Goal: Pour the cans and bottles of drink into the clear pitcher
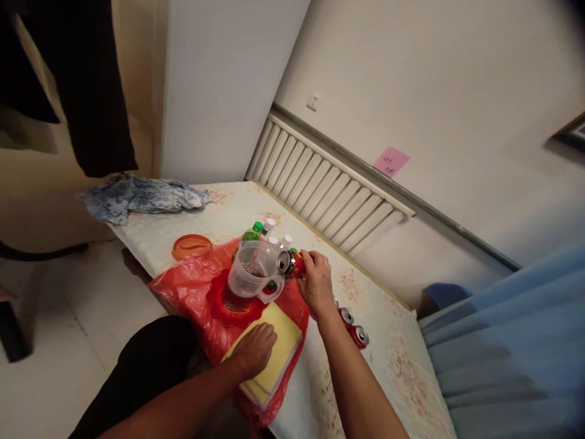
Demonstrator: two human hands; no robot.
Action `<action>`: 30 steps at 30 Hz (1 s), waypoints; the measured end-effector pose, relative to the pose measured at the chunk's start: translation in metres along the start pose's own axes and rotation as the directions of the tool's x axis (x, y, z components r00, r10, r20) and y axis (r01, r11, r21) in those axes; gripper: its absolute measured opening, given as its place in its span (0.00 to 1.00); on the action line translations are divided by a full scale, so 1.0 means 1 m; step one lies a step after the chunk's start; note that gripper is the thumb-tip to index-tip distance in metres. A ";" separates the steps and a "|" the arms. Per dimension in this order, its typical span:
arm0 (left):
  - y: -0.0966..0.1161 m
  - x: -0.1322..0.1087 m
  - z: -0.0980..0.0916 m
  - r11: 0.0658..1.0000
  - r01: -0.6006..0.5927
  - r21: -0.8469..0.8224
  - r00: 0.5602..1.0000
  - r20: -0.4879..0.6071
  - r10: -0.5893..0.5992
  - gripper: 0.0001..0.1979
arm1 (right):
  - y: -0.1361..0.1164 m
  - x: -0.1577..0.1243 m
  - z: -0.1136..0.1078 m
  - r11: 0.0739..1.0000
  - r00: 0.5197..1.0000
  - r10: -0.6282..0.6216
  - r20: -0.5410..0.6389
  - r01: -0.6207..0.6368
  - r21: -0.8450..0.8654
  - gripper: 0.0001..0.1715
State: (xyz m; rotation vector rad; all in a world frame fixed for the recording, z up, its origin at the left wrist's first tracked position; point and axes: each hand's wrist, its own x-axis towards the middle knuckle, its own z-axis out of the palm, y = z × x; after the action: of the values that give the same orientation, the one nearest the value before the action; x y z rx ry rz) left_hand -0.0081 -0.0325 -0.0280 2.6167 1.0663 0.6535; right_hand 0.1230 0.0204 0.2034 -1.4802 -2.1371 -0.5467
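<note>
My right hand (316, 281) grips a red drink can (291, 264), tipped sideways with its open top against the rim of a clear plastic jug (250, 269). The jug holds a little dark liquid and stands on a red plate (233, 305). My left hand (254, 349) lies on a yellow pad (278, 353) at the table's near edge, its fingers curled under. The pad and plate sit on a red plastic bag (192, 286).
Bottles with green and white caps (265, 230) stand behind the jug. Two more red cans (354, 326) lie right of my forearm. An orange lid (192, 246) and a blue patterned cloth (141, 196) lie farther left on the table. A radiator (320, 189) runs along the wall.
</note>
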 end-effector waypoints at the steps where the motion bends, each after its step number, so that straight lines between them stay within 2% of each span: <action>1: 0.000 0.000 0.000 1.000 -0.001 0.001 1.000 -0.001 0.001 0.09 | -0.001 0.003 0.000 0.999 1.000 -0.019 0.010 0.020 -0.027 0.36; 10: 0.002 -0.002 -0.004 1.000 0.005 -0.009 1.000 0.002 -0.005 0.10 | -0.006 0.026 -0.002 0.967 0.987 -0.154 0.041 0.160 -0.198 0.24; 19: 0.003 -0.002 -0.009 1.000 0.013 -0.007 1.000 0.000 -0.013 0.09 | -0.004 0.042 -0.006 0.913 0.956 -0.281 0.081 0.292 -0.283 0.23; 30: 0.004 -0.001 -0.010 1.000 0.007 -0.007 1.000 -0.002 -0.007 0.08 | -0.011 0.051 -0.012 0.884 0.938 -0.323 0.127 0.347 -0.314 0.21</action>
State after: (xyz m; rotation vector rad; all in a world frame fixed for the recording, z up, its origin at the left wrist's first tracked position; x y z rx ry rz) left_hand -0.0112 -0.0352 -0.0178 2.6063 1.0711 0.6578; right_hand 0.0989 0.0477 0.2428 -1.3079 -2.4706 -1.0385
